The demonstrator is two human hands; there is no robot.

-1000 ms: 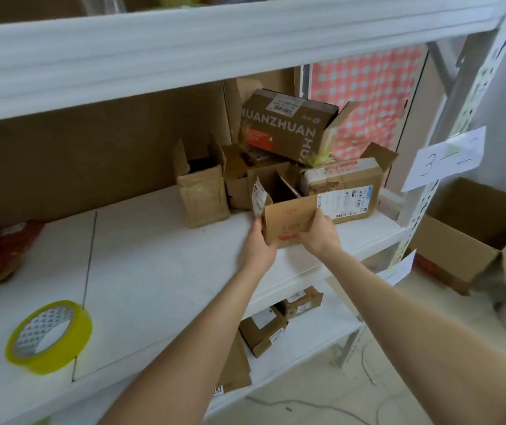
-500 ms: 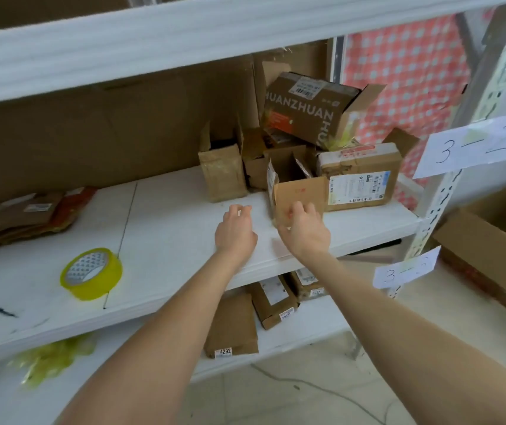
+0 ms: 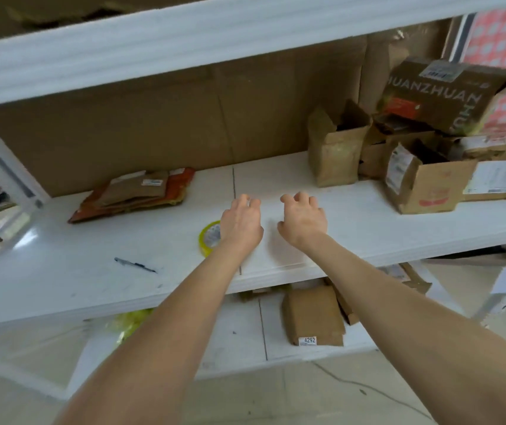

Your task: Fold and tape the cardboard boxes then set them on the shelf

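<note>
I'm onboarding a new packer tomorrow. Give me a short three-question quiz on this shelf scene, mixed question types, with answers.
1. True or false: the left hand grips the yellow tape roll.
2. Which number is on the label of the brown box on the lower shelf? A 4292, B 3120, C 7755.
3. What dark thing lies left of the tape roll on the middle shelf?
Key: 1 false; 2 A; 3 a pen.

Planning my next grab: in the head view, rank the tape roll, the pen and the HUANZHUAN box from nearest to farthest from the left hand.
1. Tape roll, just beside the left hand, partly hidden behind it.
2. Pen, further left, near the front edge of the shelf.
3. HUANZHUAN box, far right, at the back.
</note>
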